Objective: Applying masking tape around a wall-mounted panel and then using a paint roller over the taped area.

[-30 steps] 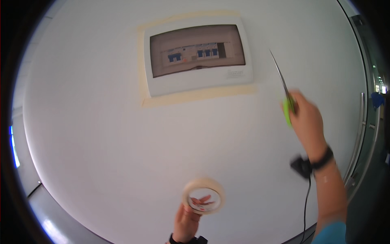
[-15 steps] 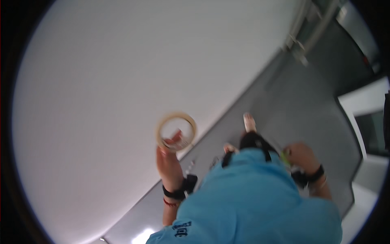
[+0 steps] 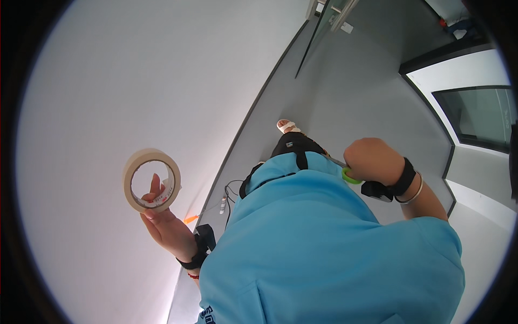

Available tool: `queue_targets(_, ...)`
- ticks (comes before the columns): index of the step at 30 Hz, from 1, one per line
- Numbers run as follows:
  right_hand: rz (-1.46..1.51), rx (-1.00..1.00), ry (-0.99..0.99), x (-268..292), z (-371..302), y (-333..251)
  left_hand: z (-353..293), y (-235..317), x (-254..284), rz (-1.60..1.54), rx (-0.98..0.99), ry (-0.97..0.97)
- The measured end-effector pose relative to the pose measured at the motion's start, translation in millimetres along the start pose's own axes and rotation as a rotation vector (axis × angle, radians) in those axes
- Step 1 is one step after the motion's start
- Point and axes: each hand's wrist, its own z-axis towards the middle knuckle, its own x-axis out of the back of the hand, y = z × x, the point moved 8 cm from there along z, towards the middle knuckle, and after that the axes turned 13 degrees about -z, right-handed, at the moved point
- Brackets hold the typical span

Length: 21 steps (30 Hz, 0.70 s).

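A wide roll of cream masking tape point(image 3: 133, 197) stands upright on edge in front of the white wall. My left hand point(image 3: 171, 232) is closed on its lower rim, with fingertips showing through the core. On the other side of my body, my right hand point(image 3: 373, 161) is curled in a fist around a bright green loop point(image 3: 350, 177). Only the curve of that loop shows below the fingers, and the rest of the thing is hidden by the hand. Both wrists wear black straps with small dark boxes.
The white wall point(image 3: 162, 81) runs along my left and meets the grey floor point(image 3: 345, 102). By its foot lie an orange-handled thing point(image 3: 190, 219) and a dark cable point(image 3: 227, 193). A glass door point(image 3: 315, 43) stands ahead. At right is a white wall with a dark-framed window point(image 3: 475, 116).
My left hand has moved to the left with the tape roll, which looks larger now. My right hand has shifted up and slightly left, still around the green loop. The whole view has turned.
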Motion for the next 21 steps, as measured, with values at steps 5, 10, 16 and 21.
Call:
queue_targets(5,-0.062,-0.007,0.016,3.8,11.9,12.9,-0.7,0.2,-9.5,0.005,-0.026,0.012)
queue_targets(10,-0.04,0.053,0.084,12.4,23.2,10.7,1.2,7.3,-16.3,0.014,-0.038,0.019)
queue_targets(16,-0.052,0.088,0.044,14.4,44.7,6.8,-0.3,8.3,-14.8,0.036,-0.106,0.043)
queue_targets(21,0.041,0.094,-0.067,-11.4,101.4,20.6,-1.3,5.8,-14.3,0.037,-0.081,0.069)
